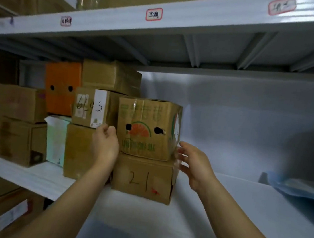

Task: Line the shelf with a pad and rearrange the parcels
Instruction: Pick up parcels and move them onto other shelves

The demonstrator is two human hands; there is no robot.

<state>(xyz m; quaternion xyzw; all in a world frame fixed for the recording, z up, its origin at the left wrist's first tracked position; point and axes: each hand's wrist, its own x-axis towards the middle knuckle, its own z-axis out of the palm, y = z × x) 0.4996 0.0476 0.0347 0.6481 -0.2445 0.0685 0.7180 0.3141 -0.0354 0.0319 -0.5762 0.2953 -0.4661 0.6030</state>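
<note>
A: At the middle stack, the left hand is beside the printed box's left face. Fingers loosely curled, clasping nothing. Contact: cannot tell.
B: Right hand?
A: Fingers straight and spread, tips at the box's lower right corner; blurred.
B: Box position?
A: On top of the box marked "21", which stands on the white pad. Other boxes are stacked just left.

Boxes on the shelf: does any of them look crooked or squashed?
Yes. The box with the orange-slice picture looks slightly turned on the box marked 21 beneath it, so their fronts do not line up. Its top edge is dented, and its right-hand hole is ragged.
</note>
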